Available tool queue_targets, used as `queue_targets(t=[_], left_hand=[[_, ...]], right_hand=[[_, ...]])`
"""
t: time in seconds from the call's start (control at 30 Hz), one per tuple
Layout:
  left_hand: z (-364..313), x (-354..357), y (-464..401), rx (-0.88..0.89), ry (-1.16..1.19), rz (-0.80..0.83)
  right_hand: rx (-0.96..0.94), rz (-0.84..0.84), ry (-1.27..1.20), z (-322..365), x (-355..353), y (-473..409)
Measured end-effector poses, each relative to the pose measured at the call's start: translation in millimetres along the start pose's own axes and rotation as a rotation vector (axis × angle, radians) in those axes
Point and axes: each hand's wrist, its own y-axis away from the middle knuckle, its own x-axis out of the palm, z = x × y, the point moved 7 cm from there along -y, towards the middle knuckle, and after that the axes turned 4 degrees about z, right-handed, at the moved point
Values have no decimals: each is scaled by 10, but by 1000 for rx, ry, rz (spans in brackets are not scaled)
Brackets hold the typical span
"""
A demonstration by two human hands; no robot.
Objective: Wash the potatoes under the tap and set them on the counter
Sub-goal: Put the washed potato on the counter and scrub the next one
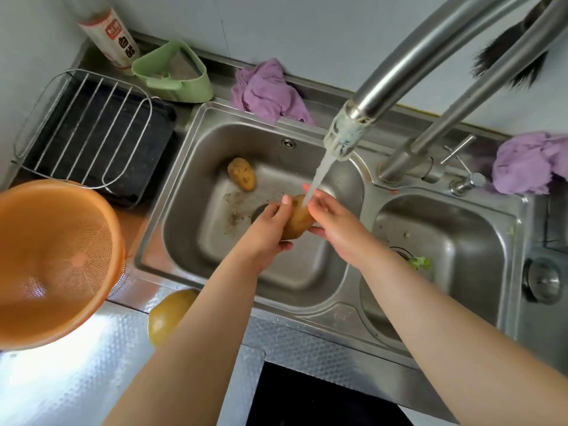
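Observation:
A brown potato (297, 222) is held over the left sink basin (196, 167) under the running stream from the steel tap (344, 139). My left hand (267, 232) grips it from the left, thumb on top. My right hand (335, 222) cups its right side with the fingers around it. A second potato (242, 174) lies on the basin floor at the back. A third, yellowish potato (167, 315) sits on the counter at the sink's front edge, partly hidden by my left forearm.
An orange colander (52, 259) stands on the counter at the left. Behind it is a wire rack on a dark tray (92, 130), a green strainer holder (175, 75) and a bottle (110, 35). Purple cloths (267, 90) lie behind the sink. The right basin (445, 241) holds vegetable scraps.

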Motion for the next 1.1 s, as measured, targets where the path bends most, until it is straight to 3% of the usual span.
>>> queue_targets(t=[0.1, 0.23, 0.47, 0.53, 0.63, 0.7, 0.93, 1.0, 1.1], left_hand=[[-74, 120, 127, 5, 187, 32], [-137, 261, 240, 77, 403, 94], [-116, 467, 327, 111, 416, -225], [-156, 481, 355, 94, 461, -280], [-238, 420, 391, 81, 516, -325], [-254, 365, 381, 83, 477, -342], [-291, 574, 452, 186, 461, -209], [-256, 576, 456, 195, 469, -249], [-243, 418, 455, 169, 562, -414]], right_hand=[[-42, 23, 105, 37, 25, 16], [-74, -121, 4, 103, 37, -1], [-53, -378, -145, 157, -44, 3], [-47, -335, -123, 167, -59, -12], [-13, -65, -106, 102, 41, -32], [-3, 27, -109, 55, 90, -7], [-75, -349, -142, 254, -57, -1], [-82, -343, -198, 278, -50, 19], [-91, -134, -140, 267, 76, 43]])
